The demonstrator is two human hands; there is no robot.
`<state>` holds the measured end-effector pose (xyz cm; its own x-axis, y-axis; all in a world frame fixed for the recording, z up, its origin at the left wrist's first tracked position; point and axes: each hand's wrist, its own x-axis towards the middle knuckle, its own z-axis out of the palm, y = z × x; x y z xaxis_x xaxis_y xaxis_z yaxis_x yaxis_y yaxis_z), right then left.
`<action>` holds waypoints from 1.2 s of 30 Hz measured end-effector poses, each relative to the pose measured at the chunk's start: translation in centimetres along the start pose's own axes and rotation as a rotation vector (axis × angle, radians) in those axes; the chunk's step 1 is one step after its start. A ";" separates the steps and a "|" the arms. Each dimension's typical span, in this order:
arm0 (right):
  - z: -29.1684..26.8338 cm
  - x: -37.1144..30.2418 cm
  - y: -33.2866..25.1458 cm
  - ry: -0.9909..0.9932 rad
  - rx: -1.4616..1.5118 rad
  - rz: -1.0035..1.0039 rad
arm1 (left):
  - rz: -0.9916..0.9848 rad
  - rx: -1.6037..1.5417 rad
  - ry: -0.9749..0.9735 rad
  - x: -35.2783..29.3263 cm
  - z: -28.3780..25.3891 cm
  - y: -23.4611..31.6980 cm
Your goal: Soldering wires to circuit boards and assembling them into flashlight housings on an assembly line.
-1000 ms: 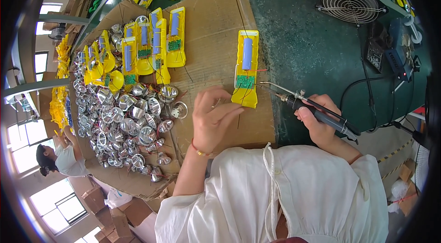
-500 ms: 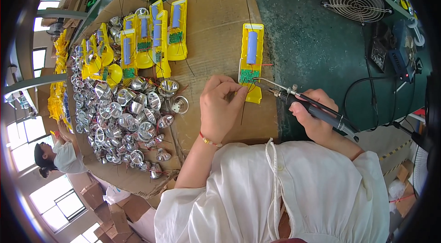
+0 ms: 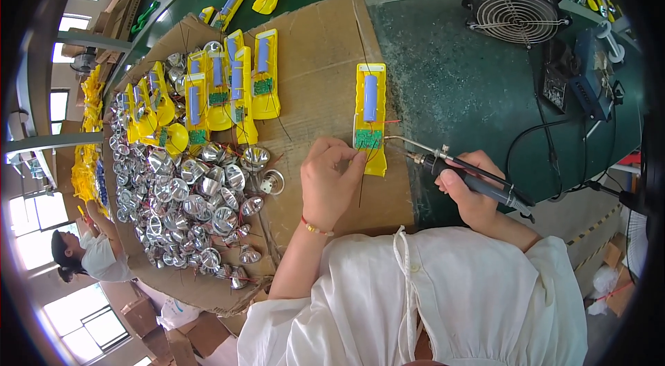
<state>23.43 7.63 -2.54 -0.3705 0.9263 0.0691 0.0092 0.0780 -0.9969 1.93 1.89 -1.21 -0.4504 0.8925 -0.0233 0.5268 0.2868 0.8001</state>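
A: What are the hands holding?

B: The left hand has thumb and forefinger pinched together, a dark wire coming out between their tips. The right hand is wrapped around a soldering iron, thumb on top.

A: And the yellow casing?

B: At the centre of the frame, lying open side up on the cardboard, near its right edge. That way up, the blue battery and green board are easy to reach, I'd say.

A: Why hold the iron so far back?

B: Likely to keep the fingers off the hot end. A thin metal tube reaches to the board's right edge; I can't tell whether it touches.

A: And the left fingers?

B: At the board's lower edge, presumably steadying the wire from the side opposite the iron.

A: What about the rest?

B: Silver cups are heaped at left, more casings at upper left, perhaps to leave the middle free. A fan stands at upper right.
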 end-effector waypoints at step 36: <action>-4.4 2.6 3.6 0.184 0.030 0.175 | 0.185 0.522 0.027 29.4 2.8 3.2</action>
<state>26.55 11.95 -5.82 -0.1901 0.9764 -0.1021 0.0294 -0.0983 -0.9947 -7.64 29.98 -1.04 -0.3312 0.9370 0.1107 0.8831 0.2666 0.3860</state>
